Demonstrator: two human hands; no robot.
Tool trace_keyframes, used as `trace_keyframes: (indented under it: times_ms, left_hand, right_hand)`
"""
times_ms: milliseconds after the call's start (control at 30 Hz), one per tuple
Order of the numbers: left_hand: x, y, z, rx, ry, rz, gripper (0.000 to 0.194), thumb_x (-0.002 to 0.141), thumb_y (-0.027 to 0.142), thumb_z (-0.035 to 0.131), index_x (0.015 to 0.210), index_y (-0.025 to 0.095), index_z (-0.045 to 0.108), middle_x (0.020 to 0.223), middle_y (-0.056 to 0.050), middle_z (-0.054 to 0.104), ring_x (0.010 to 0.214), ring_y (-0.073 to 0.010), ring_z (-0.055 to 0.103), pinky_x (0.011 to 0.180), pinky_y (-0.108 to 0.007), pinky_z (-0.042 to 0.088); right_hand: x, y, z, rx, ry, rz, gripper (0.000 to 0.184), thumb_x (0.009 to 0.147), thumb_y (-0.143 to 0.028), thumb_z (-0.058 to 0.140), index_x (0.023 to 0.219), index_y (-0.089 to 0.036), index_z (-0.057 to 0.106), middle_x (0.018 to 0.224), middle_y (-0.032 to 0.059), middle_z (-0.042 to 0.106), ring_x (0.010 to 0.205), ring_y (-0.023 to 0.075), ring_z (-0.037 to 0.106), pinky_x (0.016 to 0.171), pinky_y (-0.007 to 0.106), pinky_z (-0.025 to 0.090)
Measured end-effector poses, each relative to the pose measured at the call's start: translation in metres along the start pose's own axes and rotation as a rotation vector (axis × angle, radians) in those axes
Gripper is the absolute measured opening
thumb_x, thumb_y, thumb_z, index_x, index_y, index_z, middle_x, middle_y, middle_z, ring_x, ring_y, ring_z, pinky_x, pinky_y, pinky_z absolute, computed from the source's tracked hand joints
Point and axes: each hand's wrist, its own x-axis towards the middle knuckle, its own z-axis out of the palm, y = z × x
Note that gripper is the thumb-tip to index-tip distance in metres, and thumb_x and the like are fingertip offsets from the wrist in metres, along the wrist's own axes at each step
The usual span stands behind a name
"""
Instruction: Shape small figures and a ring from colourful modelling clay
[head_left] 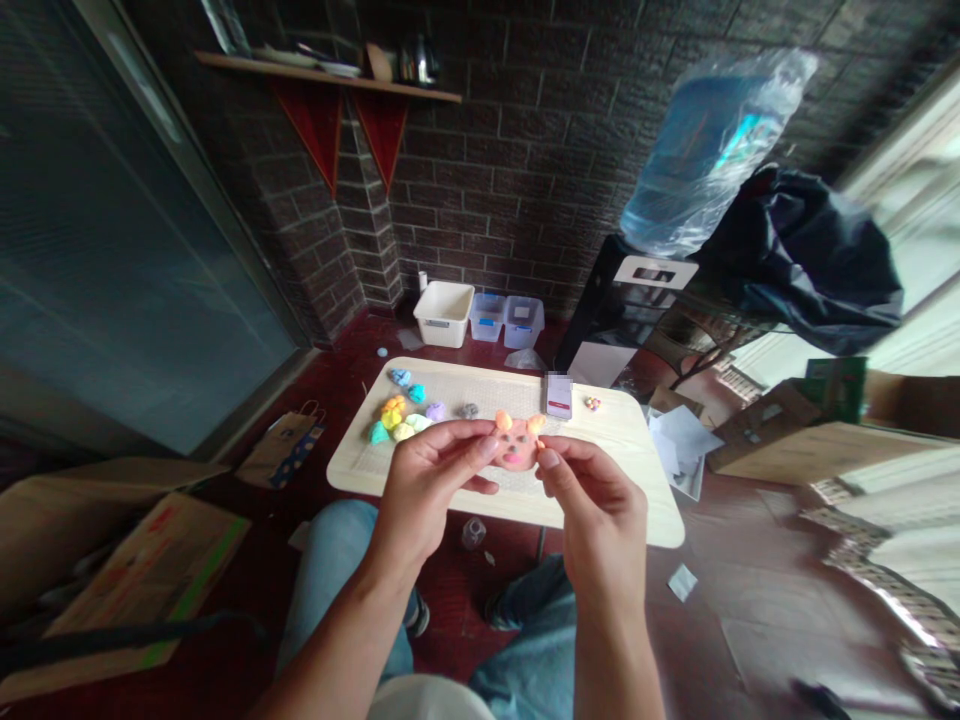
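Above the table I see a pinkish-orange clay animal face [516, 448] with two lighter orange ears, dark eyes and nose, and a bright pink mouth. Its left edge is pinched between the thumb and fingers of my left hand [442, 462]. At the right edge, the thumb and forefinger of my right hand [596, 487] close on a small orange clay piece [540, 446] that touches the face or lies right beside it. Several soft clay lumps rest on the table to the left, among them a yellow lump [391, 414], a blue lump [400, 377] and a purple lump [435, 410].
The low pale table [622, 480] carries a phone [559, 396], a grey lump [469, 411] and a small multicoloured cluster [592, 403]. Behind it stand a white bin [444, 315], two clear boxes and a water dispenser [611, 310]. Cardboard boxes [817, 440] lie on both sides.
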Motion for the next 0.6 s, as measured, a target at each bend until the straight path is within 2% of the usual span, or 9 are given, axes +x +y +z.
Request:
trace_keyframes:
  times_ms: [333, 433, 600]
  left_hand:
    - [-0.0014, 0.0004, 0.0000, -0.018, -0.010, -0.009, 0.023, 0.068, 0.028, 0.082, 0.088, 0.017, 0.076, 0.084, -0.004, 0.077, 0.069, -0.0160, 0.072, 0.049, -0.018, 0.056]
    - [-0.0006, -0.0002, 0.0002, -0.028, -0.013, -0.015, 0.024, 0.068, 0.028, 0.082, 0.088, 0.017, 0.076, 0.082, -0.004, 0.077, 0.068, -0.0158, 0.072, 0.048, -0.017, 0.056]
    - [0.0028, -0.0037, 0.0010, -0.033, -0.028, -0.024, 0.023, 0.068, 0.028, 0.082, 0.088, 0.017, 0.075, 0.082, -0.003, 0.077, 0.069, -0.0149, 0.072, 0.049, -0.017, 0.057]
  right_hand:
    - [0.0009, 0.0025, -0.0038, 0.158, 0.000, 0.069, 0.009, 0.077, -0.030, 0.074, 0.083, -0.022, 0.071, 0.073, -0.0008, 0.064, 0.062, 0.0107, 0.049, 0.060, 0.026, 0.039]
    - [0.0027, 0.0018, -0.0052, 0.254, -0.009, 0.116, 0.009, 0.074, -0.027, 0.075, 0.078, -0.021, 0.068, 0.073, -0.0006, 0.063, 0.059, 0.0097, 0.047, 0.057, 0.025, 0.037]
    - [0.0057, 0.0084, -0.0093, 0.347, -0.016, 0.251, 0.020, 0.069, -0.028, 0.078, 0.087, -0.023, 0.072, 0.068, -0.0020, 0.058, 0.059, 0.0093, 0.048, 0.053, 0.023, 0.035]
